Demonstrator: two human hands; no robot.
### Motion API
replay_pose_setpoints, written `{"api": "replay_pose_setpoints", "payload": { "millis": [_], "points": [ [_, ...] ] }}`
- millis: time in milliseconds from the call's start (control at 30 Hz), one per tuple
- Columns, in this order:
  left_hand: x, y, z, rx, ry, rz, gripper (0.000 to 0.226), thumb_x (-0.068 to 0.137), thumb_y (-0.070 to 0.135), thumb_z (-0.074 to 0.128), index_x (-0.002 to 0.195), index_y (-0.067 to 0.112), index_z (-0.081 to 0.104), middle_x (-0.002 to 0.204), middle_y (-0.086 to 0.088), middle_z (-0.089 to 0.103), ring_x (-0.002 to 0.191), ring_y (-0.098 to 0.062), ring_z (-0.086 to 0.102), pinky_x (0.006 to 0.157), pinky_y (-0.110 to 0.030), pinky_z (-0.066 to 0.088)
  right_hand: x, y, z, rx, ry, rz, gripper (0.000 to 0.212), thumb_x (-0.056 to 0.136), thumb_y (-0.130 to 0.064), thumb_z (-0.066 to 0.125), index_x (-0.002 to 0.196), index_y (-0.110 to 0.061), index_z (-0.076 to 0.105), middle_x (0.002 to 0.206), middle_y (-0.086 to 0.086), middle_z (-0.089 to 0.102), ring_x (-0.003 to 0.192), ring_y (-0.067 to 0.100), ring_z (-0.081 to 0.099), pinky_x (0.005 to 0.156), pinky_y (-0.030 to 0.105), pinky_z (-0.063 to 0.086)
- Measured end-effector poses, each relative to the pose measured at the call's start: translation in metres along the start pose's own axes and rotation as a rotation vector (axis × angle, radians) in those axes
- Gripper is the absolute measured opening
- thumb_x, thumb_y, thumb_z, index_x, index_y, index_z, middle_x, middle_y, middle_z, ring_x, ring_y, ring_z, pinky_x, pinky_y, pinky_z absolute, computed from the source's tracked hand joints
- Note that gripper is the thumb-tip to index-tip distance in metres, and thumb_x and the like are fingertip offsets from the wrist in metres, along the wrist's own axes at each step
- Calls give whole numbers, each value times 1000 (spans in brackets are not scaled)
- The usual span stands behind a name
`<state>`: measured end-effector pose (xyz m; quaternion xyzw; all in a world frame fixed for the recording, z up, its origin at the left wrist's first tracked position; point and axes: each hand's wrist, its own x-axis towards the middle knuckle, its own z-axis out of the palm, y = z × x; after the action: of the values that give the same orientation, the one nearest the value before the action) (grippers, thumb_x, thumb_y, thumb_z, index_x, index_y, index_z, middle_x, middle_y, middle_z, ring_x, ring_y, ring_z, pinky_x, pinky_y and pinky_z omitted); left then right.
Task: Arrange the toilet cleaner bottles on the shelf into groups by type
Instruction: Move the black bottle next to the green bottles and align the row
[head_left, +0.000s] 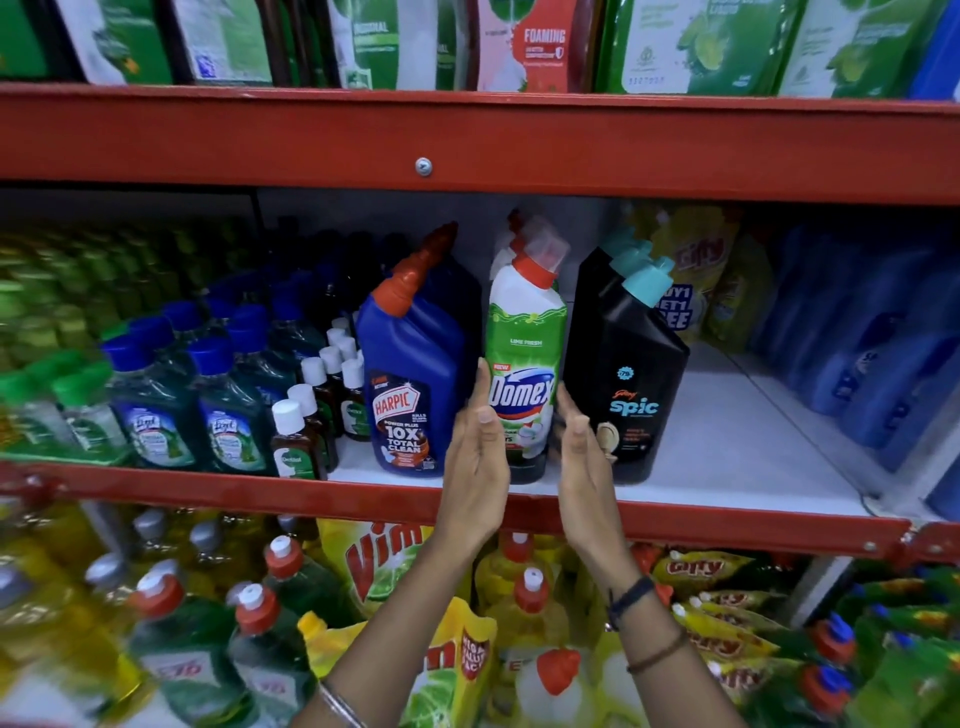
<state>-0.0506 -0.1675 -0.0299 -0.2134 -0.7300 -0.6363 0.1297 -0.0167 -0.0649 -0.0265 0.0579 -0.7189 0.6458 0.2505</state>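
Three kinds of toilet cleaner stand on the white middle shelf. A blue Harpic bottle with a red cap is on the left, with another behind it. A green-and-white Domex bottle stands in the middle row. A black Spic bottle with a teal cap is on the right, more behind it. My left hand is flat against the Domex bottle's left side. My right hand is just off its right side, fingers straight. Neither hand grips it.
Green Lizol bottles and small brown Dettol bottles fill the shelf's left. Yellow pouches and blue bottles sit at the right. The red shelf beam is above. Dish-liquid bottles and Vim pouches crowd the shelf below.
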Motion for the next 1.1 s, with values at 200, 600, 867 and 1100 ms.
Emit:
{"api": "replay_pose_setpoints", "payload": {
  "millis": [200,600,867,1100],
  "points": [
    [-3,3,-1,16,-21,-3,71,77,84,7,143,56,11,156,7,33,142,-10,31,118,-45,31,-2,-1,3,-58,20,-1,82,71,-84,26,140,-40,29,125,-33,44,112,-25,43,85,-2,35],
    [-13,3,-60,-65,418,149,50,89,72,16,132,55,34,150,7,37,140,-5,34,113,-26,32,-26,-3,66,-125,-45,-144,70,86,-68,27,143,-26,34,151,-4,36,137,-3,31,105,7,28],
    [6,-18,-91,63,208,-65,72,74,86,5,140,59,16,162,13,17,151,-19,12,119,-57,20,-7,5,98,-74,15,32,80,72,-85,21,139,-41,25,146,-20,29,139,-1,28,117,32,27],
    [3,-15,-94,129,181,-78,69,75,86,5,138,61,14,162,5,19,150,-23,15,117,-59,22,-4,8,101,-81,76,27,75,78,-78,23,139,-36,31,144,-17,35,137,0,32,117,37,29]
  ]
}}
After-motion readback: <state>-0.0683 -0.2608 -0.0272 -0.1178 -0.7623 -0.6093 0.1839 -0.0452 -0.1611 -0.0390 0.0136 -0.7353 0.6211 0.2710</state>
